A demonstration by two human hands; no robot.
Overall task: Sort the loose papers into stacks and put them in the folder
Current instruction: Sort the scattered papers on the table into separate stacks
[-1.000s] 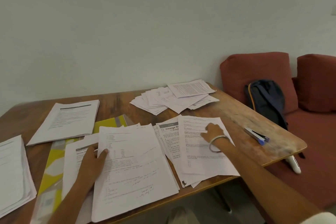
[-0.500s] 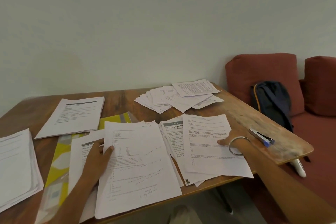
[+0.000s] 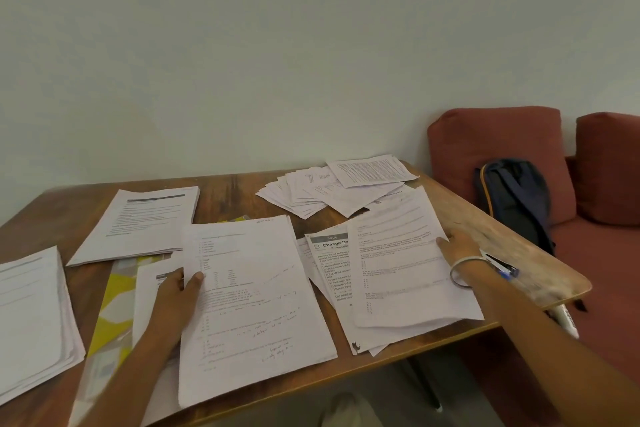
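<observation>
Item 1: handwritten sheet [image 3: 256, 305], at the near edge of the tabletop [image 3: 228, 191], its near corner overhanging. Left hand [image 3: 176, 302] grips its left margin, thumb on top, fingers curled beneath.

Item 2: folder [image 3: 114, 308], yellow and white pattern, near-left part of the tabletop, flat, largely covered by papers and the left forearm.

Item 3: white sheet with dark header [image 3: 149, 291], lying on the folder, partly under the left hand.

Item 4: thick stack [image 3: 33, 319], at the left edge, squared only roughly.

Item 5: fanned pile [image 3: 332, 274], near-right part of the tabletop, top visible heading reads "Change Be...". Printed sheet [image 3: 405, 263] lies tilted on top of it. Right hand [image 3: 457, 246], wearing 1 bangle [image 3: 464, 272], holds the sheet's right edge, thumb over the paper; whether the fingers close under it cannot be told.

Item 6: stapler [image 3: 502, 267], blue and grey, just beside the right wrist, toward the right edge.

Item 7: printed stack [image 3: 142, 222], left of centre, toward the far edge, neat.

Item 8: loose papers [image 3: 332, 191], far-right corner, spread in disorder, 1 dense-text page uppermost.

Item 9: backpack [image 3: 516, 198], dark, on the red sofa [image 3: 498, 142] beyond the right edge.
</observation>
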